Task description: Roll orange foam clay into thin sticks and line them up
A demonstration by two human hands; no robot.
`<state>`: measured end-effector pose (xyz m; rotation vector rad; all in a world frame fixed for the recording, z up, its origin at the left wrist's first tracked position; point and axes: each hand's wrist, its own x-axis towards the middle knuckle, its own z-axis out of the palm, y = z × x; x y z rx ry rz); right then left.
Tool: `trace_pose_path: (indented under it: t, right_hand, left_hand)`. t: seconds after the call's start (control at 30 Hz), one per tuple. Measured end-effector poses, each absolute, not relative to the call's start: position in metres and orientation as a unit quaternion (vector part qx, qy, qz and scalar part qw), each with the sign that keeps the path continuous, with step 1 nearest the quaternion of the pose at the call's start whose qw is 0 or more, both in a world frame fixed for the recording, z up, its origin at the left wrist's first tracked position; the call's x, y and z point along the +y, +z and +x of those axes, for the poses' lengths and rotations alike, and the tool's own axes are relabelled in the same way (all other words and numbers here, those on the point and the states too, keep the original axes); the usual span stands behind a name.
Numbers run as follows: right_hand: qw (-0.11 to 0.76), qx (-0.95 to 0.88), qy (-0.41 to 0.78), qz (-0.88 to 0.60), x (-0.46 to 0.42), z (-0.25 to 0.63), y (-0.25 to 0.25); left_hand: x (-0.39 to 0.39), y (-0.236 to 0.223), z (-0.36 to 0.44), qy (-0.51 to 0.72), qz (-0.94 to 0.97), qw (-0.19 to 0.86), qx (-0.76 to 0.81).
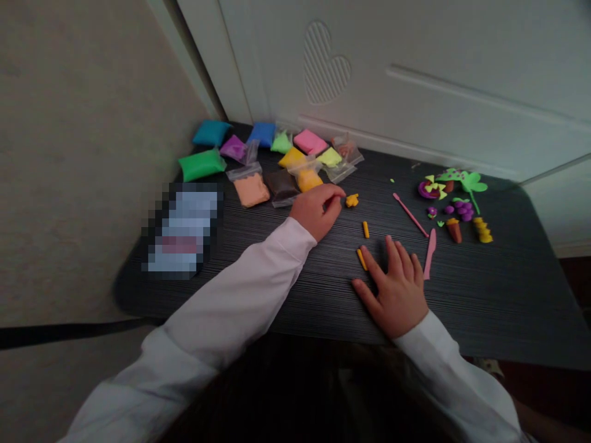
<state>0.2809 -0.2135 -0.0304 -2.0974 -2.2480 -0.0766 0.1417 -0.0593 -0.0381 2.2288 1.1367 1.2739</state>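
My left hand reaches across the dark table, its fingers curled and pinched beside a small orange clay lump; whether the fingertips touch it is unclear. My right hand lies flat on the table with the fingers spread. Its index finger rests against a short orange clay roll. A second orange roll lies between the two hands. Both arms wear white sleeves.
Several bags of coloured clay lie at the table's back left. A pink stick and a pink clay knife sit right of my right hand. Finished clay figures stand at the back right. A blurred-out flat item lies at left.
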Motion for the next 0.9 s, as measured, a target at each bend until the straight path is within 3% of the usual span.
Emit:
trace_pose_path:
  t: [0.9]
  right_hand:
    - [0.026,-0.759,-0.005,-0.65,-0.2151,0.2775,-0.031]
  left_hand:
    - [-0.0588,-0.0384,0.1419,0.458,0.777,0.166,0.398]
